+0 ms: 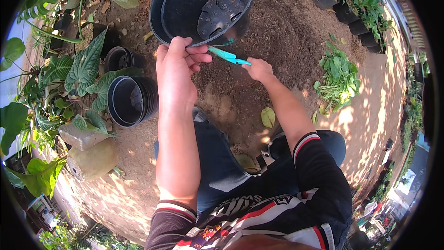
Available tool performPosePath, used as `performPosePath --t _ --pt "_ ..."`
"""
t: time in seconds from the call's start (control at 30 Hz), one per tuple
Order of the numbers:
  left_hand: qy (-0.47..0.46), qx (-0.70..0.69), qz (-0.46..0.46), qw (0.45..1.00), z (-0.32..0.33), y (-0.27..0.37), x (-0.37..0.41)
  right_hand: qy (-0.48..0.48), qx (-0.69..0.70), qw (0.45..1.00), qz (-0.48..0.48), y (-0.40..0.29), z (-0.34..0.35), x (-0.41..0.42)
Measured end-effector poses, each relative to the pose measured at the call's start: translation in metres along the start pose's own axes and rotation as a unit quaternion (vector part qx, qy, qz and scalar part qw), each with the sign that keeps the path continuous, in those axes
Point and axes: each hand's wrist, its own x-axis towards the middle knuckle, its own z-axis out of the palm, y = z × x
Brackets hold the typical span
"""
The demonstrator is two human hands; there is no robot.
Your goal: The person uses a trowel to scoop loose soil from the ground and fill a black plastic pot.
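Observation:
My left hand (180, 62) grips the near rim of a large black plastic pot (177, 3), which is tilted so that its inside and holed bottom face me. No soil fills the pot; a little dirt clings to its bottom. In my right hand (260, 68) is the handle of a turquoise hand trowel (223, 55). The trowel lies just below the pot's rim, close to my left fingertips, its far end partly hidden by the pot. Under and beyond both hands spreads a heap of loose brown soil (281, 38).
Nested black pots (150, 99) lie on their side at left, near another small pot (119, 59), leafy plants (86, 66) and stone blocks (92, 159). Cut green leafy stems (338, 80) lie to the right. Potted plants (359, 7) line the upper right. A yellowish leaf (267, 117) lies before my knees.

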Motion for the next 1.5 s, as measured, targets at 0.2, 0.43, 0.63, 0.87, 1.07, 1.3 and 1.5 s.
performPosePath --t 0.2,0.43,0.63,0.87,1.07,1.3,1.5 --pt "0.004 -0.020 -0.002 1.000 -0.004 0.002 0.002 -0.013 0.087 0.996 0.033 0.005 -0.022 0.003" --pt "0.009 -0.044 -0.007 0.999 -0.011 0.005 0.005 0.009 0.239 0.970 -0.034 0.008 0.046 -0.016" --pt "0.011 -0.071 0.014 0.997 -0.014 0.006 0.004 -0.128 0.135 0.980 -0.067 -0.015 0.097 -0.049" --pt "0.017 -0.081 0.002 0.997 -0.013 0.008 0.003 -0.173 0.067 0.976 -0.112 -0.037 0.152 -0.045" --pt "0.020 -0.101 0.001 0.995 -0.017 0.011 0.004 -0.107 0.059 0.992 -0.037 -0.042 0.146 -0.028" --pt "0.025 -0.116 0.011 0.993 -0.021 0.014 0.005 -0.034 -0.042 0.997 -0.063 -0.028 0.107 -0.002" --pt "0.007 -0.121 0.018 0.992 -0.025 0.015 0.006 0.034 -0.050 0.997 -0.056 -0.019 0.068 0.001"
